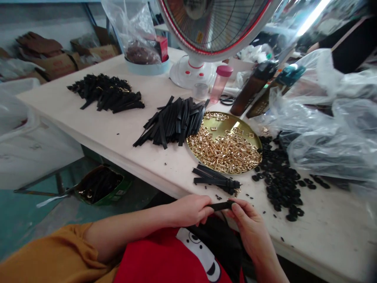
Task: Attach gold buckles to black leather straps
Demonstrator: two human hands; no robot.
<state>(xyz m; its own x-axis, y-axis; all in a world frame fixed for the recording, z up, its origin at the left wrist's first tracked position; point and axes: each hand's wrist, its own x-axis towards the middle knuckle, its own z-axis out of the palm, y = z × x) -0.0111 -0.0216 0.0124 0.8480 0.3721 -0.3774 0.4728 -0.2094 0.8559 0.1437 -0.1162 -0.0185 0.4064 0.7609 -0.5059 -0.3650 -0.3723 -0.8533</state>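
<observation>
Far left of frame: white bin (38,147) beside the tabletop (108,131). Lower left, below the tabletop edge: green container (118,194) with dark pieces inside. Upper left, on the tabletop: heap of finished-looking black strips (108,94), gold glints among them. Right of it, top: light-blue round tray (147,70) bearing a plastic bag. Center: loose pile of flat black straps (176,122), its right end touching the gold tray. Lower center: left hand (193,210), fingers curled closed around the left end of one black strap (220,206). This strap lies roughly level between both hands, near the tabletop's front edge. Just above it, a small bundle of straps (215,177) rests on the tabletop, metal visible at its right end. Upper center: white fan (191,76) with red trim. Right of center: gold tray (228,124) holding many gold buckles (226,153). Below the tray: right hand (250,222), thumb and fingers pinched together on the strap's right end. Farther right: scattered black rings (284,188), then clear plastic bags (332,133) along the right side.
</observation>
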